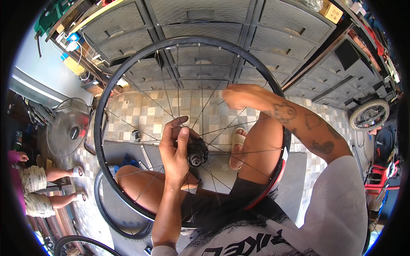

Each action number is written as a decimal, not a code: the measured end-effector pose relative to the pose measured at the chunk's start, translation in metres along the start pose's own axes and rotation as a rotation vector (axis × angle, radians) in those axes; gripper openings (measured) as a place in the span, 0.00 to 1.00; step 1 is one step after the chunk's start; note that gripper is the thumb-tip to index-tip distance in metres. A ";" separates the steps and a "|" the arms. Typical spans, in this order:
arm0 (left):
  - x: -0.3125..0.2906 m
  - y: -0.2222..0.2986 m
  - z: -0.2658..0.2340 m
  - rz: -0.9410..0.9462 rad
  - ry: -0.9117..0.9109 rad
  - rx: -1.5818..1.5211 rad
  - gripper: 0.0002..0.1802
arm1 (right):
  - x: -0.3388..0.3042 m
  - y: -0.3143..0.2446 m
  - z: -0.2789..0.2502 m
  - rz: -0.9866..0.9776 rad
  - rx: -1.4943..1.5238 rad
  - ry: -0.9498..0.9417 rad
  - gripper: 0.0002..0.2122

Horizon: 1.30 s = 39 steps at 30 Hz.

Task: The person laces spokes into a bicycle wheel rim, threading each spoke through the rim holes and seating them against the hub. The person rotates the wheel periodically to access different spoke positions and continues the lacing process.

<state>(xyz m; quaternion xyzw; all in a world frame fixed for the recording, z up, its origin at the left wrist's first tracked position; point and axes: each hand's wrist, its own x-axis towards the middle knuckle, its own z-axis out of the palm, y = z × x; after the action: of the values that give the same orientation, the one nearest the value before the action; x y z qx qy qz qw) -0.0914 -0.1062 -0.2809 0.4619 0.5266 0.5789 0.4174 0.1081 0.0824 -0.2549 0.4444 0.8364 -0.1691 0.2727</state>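
Observation:
A bicycle wheel with a black rim (99, 128) lies across my lap, its thin spokes (141, 97) only partly filling it. At its centre sits a black hub (197, 153), axle end facing up. My left hand (174, 147) is closed at the hub's left side, thumb up and fingers curled by the flange; what lies under the fingers is partly hidden. Reaching across from the right, my right hand (237, 96) is closed over the wheel's upper right part. A thin spoke-like end shows at its fingers, and the rest of its grip is hidden.
Grey drawer cabinets (198, 32) stand ahead. A fan (68, 128) is at the left, near another person's legs (55, 187). A tyre (100, 209) lies beside my left knee. A small wheel (370, 115) and a red stool (384, 174) are at the right.

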 end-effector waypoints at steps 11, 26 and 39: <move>-0.003 0.083 -0.006 0.523 0.021 0.531 0.26 | -0.122 -0.047 -0.028 -0.684 0.652 0.834 0.10; -0.001 0.074 -0.036 0.696 0.200 0.701 0.18 | -0.100 -0.114 -0.020 -0.882 0.837 1.442 0.12; -0.054 0.069 -0.027 0.678 0.008 0.441 0.16 | -0.083 -0.137 0.124 -0.073 0.535 1.059 0.48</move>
<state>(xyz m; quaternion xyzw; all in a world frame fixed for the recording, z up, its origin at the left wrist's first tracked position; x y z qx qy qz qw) -0.1057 -0.1708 -0.2182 0.6858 0.4576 0.5585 0.0915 0.0691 -0.1122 -0.2976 0.4926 0.8016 -0.1387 -0.3091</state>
